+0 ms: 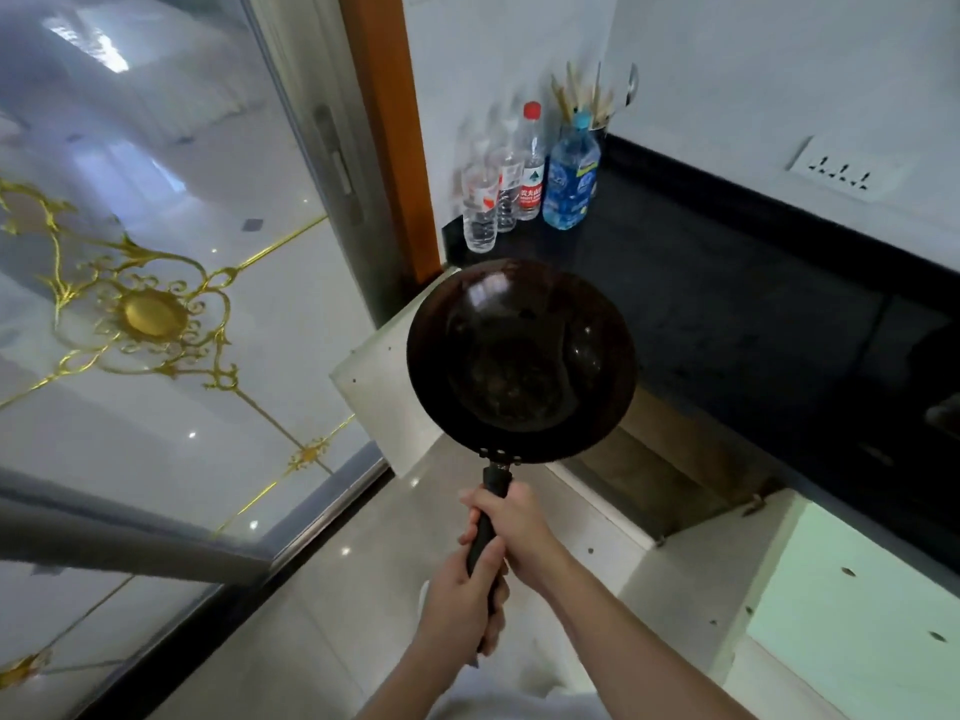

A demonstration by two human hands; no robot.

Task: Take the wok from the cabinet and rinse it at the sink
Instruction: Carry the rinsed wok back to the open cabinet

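A dark round wok [521, 358] with a long black handle hangs in the air in front of me, its bowl facing up, over the edge of the black counter [727, 314]. My right hand [511, 530] grips the handle's upper part. My left hand [460, 608] grips the handle's lower end, just below the right one. Below the counter, the cabinet [675, 480] stands open, its pale door [387, 392] swung out to the left behind the wok. No sink is in view.
Several plastic bottles [524, 174] and a holder of chopsticks and utensils [597, 96] stand in the counter's far corner. A wall socket [844, 171] sits above the counter. A glass sliding door with gold ornament [150, 314] fills the left. Pale green drawer fronts [852, 600] are at right.
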